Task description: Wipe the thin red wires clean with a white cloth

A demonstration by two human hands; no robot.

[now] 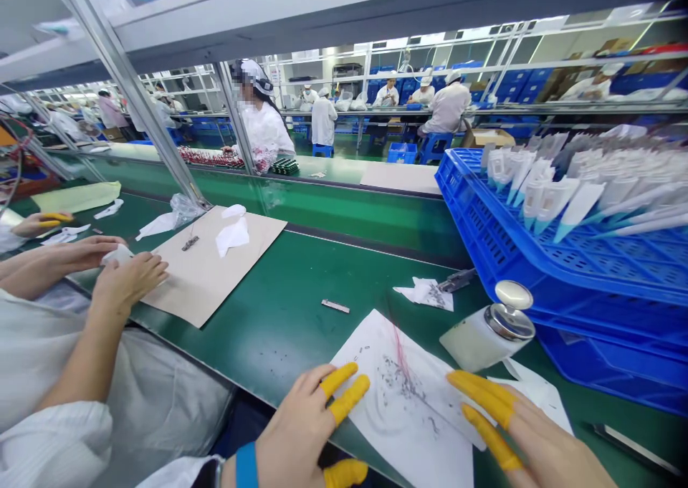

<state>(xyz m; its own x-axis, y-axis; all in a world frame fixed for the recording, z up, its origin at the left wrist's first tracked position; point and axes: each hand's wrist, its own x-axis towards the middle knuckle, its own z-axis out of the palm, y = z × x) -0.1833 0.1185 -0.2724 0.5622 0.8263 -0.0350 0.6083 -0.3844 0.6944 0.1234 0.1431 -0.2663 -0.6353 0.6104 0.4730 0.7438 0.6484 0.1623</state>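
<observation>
A white paper sheet [430, 438] lies on the green bench near its front edge, with small dark bits and thin red strands [400, 352] on it. My left hand [309, 427] touches the sheet's left edge, fingers apart, with yellow covers on some fingertips and a blue band at the wrist. At the sheet's right side is my right hand [516, 431], also in yellow finger covers, its fingers spread. Neither hand holds anything that shows. Just behind my right hand stands a white bottle with a metal top [486, 334].
Blue crates [484, 259] at the right hold white, blue-tipped pieces [580, 201]. A small metal strip [336, 306] and crumpled wipes [430, 293] lie behind the sheet. At left, a person's hands [121, 273] hold something white beside a beige board [215, 280].
</observation>
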